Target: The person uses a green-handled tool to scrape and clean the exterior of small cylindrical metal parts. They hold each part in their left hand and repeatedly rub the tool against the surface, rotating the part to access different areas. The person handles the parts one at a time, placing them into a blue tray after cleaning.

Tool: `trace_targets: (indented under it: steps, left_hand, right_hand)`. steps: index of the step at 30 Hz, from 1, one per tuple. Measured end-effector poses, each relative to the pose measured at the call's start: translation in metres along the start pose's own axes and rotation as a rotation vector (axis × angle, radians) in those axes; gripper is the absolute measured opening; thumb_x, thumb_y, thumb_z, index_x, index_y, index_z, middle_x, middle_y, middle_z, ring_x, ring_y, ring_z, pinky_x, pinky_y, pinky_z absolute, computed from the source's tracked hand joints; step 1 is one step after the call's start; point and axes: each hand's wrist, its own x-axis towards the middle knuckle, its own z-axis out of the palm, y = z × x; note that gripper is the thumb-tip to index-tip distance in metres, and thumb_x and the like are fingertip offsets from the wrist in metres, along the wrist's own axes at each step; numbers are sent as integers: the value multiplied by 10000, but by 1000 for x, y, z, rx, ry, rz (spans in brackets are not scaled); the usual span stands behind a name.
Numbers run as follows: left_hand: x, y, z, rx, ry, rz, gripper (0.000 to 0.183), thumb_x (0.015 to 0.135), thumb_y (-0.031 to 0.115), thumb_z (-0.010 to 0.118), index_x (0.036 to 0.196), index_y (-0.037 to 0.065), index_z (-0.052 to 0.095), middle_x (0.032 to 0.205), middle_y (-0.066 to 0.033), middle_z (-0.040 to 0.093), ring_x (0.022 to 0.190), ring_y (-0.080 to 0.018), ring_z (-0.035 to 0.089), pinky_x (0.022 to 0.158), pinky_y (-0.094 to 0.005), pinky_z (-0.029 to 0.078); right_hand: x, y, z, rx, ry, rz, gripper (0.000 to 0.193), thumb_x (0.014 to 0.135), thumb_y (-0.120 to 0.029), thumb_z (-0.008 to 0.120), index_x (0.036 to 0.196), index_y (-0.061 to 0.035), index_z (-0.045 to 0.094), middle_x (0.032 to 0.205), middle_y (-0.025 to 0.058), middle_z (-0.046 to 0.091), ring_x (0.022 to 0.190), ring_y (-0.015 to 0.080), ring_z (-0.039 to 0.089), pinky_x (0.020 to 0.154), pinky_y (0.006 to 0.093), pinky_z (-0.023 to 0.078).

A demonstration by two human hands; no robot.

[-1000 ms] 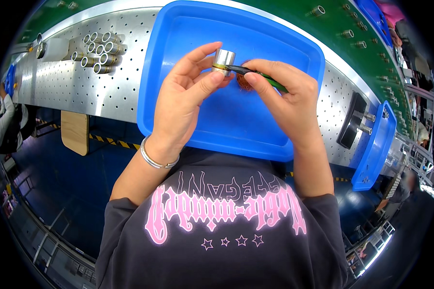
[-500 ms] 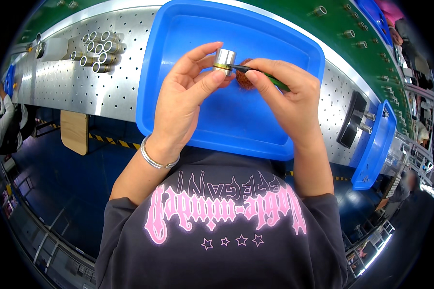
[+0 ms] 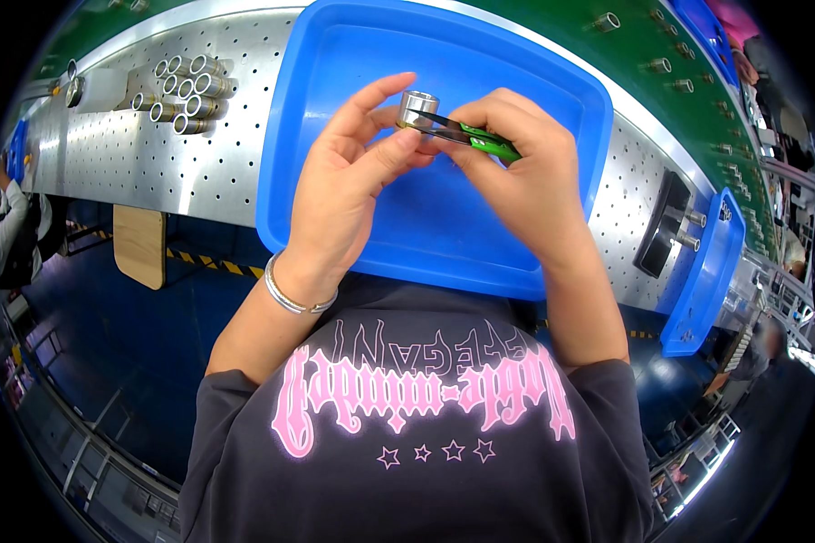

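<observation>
A short shiny metal sleeve [image 3: 419, 105] is pinched between the thumb and fingers of my left hand [image 3: 360, 161], above a blue plastic tray. It is tilted so that its open end shows. My right hand [image 3: 525, 172] grips a pair of green-handled snips [image 3: 491, 142] with dark pointed blades. Those blades are spread apart, their tips at the side of the sleeve by my left thumb. The exact contact of the tips with the sleeve is too small to tell.
The blue tray [image 3: 407, 240] lies on a perforated metal bench [image 3: 235, 154]. Several similar sleeves [image 3: 186, 89] stand at the left. To the right are a black block [image 3: 663, 223], two sleeves [image 3: 688, 242] and a smaller blue tray [image 3: 704, 281]. More sleeves lie on the green surface [image 3: 552, 25] beyond.
The sleeve has tipped, showing its open end. My right hand has turned, and the snips' blades now show spread apart. A reddish-brown tangle behind the fingers is no longer visible.
</observation>
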Motion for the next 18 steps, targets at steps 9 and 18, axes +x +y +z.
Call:
trace_targets:
  steps: [9, 18]
  left_hand:
    - [2, 0, 2, -129, -2, -66, 378, 902, 105, 532, 1261, 20, 452, 1070, -110, 593, 941, -177, 608, 855, -281, 483]
    - [0, 0, 3, -40, -18, -25, 442, 866, 41, 569, 1288, 5, 439, 1052, -112, 595, 902, -153, 614, 820, -250, 479]
  right_hand:
    - [1, -3, 0, 115, 91, 16, 165, 725, 24, 642, 874, -30, 596, 830, 63, 642, 673, 178, 624, 566, 243, 478]
    - [2, -1, 3, 195, 108, 28, 145, 753, 9, 641, 877, -39, 583, 789, 45, 637, 594, 146, 591, 514, 238, 438]
